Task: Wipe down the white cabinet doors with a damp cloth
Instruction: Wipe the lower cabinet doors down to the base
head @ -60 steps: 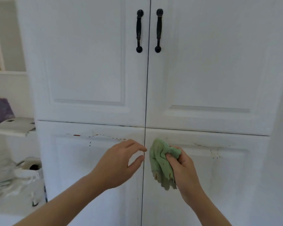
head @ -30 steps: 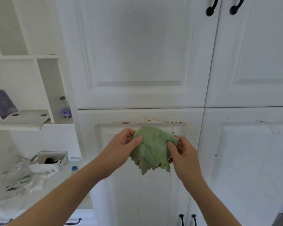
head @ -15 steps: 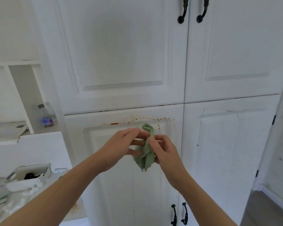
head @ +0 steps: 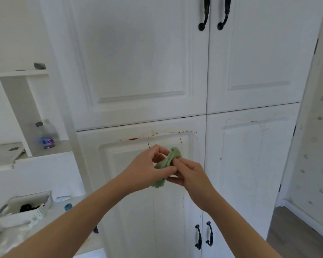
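Both my left hand [head: 147, 169] and right hand [head: 189, 174] pinch the bunched green cloth [head: 169, 162] between them, before the stained white cabinet door [head: 138, 211].

Both hands hold a bunched green cloth [head: 172, 161] in front of the lower left cabinet door [head: 134, 211]: the left hand [head: 147, 168] pinches it from the left, the right hand [head: 189, 173] from the right. Brown stains [head: 157, 135] run along that door's top edge. A bottle [head: 45, 135] stands on the shelf [head: 62, 146] at left.
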`<action>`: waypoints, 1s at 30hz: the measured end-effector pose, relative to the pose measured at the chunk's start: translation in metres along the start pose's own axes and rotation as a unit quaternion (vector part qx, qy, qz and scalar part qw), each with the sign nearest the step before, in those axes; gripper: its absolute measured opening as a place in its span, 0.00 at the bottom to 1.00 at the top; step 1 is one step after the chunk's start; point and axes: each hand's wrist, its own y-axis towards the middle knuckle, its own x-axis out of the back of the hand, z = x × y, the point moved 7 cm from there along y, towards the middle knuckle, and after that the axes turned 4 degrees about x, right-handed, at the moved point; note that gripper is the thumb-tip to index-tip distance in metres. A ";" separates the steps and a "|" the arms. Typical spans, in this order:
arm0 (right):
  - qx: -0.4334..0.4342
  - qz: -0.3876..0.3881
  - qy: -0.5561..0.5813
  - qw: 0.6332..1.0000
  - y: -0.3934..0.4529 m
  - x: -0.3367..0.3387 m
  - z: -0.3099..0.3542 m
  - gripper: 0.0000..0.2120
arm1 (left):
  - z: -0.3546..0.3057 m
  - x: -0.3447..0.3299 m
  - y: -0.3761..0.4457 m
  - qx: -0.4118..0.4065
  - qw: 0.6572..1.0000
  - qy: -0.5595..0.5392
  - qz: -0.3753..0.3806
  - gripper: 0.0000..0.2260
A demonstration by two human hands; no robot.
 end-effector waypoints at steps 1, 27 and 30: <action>0.008 -0.008 -0.015 1.000 -0.002 0.001 0.003 0.14 | -0.002 0.000 -0.001 -0.019 1.000 0.008 0.006 0.14; -0.060 -0.021 0.034 0.997 0.005 0.010 -0.015 0.12 | 0.015 0.042 0.011 0.102 0.983 -0.126 -0.084 0.10; -0.072 0.083 0.047 0.993 0.000 -0.012 -0.016 0.16 | 0.014 0.035 0.010 0.102 0.992 -0.073 -0.004 0.09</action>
